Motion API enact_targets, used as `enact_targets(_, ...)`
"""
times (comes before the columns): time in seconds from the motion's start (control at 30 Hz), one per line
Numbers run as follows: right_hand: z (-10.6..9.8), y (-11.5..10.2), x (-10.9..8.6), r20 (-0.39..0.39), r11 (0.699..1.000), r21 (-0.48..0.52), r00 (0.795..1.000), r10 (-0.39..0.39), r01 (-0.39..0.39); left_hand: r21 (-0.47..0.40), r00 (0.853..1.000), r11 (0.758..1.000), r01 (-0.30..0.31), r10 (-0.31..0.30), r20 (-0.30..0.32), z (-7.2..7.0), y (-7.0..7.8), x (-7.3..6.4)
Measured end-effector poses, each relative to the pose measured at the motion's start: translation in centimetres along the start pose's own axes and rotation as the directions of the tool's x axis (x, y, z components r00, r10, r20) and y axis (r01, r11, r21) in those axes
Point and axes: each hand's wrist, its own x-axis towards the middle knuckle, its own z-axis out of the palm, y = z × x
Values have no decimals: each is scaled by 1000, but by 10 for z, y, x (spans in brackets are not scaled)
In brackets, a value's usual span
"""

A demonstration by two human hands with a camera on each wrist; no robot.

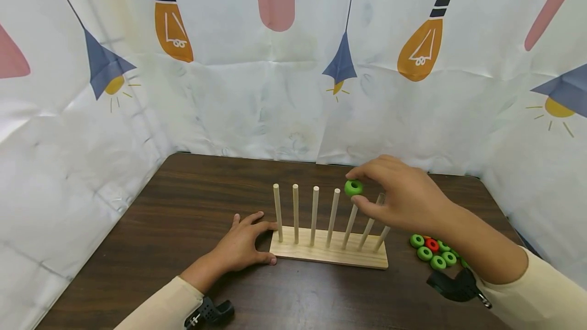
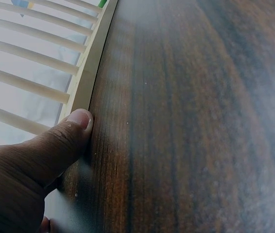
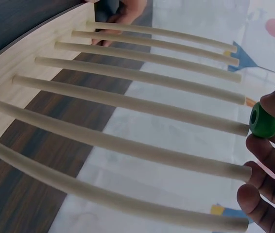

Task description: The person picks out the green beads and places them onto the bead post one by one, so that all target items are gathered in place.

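Observation:
A pale wooden peg rack (image 1: pixel 330 257) stands on the table, several upright pegs rising from its long flat base. My left hand (image 1: pixel 240 246) grips the rack's left end, with the thumb (image 2: pixel 79 119) against the front edge of the base and fingers behind it. Above the rack's right half, my right hand (image 1: pixel 408 195) pinches a green ring (image 1: pixel 349 191) between thumb and index finger. In the right wrist view the green ring (image 3: pixel 269 125) is right at the tip of a peg (image 3: pixel 176 114), its hole facing the peg. No rings show on the pegs.
Several loose green rings (image 1: pixel 420 255) and a red ring (image 1: pixel 428 246) lie on the table right of the rack, partly hidden by the right forearm. Behind the dark wooden table (image 1: pixel 183 192) hangs a white cloth (image 1: pixel 238 111) printed with lamps.

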Motion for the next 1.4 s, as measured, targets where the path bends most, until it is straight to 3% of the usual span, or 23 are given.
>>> enact_targets(0.7, 14, -15, 24, 27, 998, 37, 998, -52, 51, -13, 1000, 1000, 2, -2, 1, -2, 0, -2)
enact_targets(1.4, 25, -37, 51, 101, 998, 62, 994, -37, 31, -8, 1000, 1000, 5, -5, 8, 0, -2, -2)
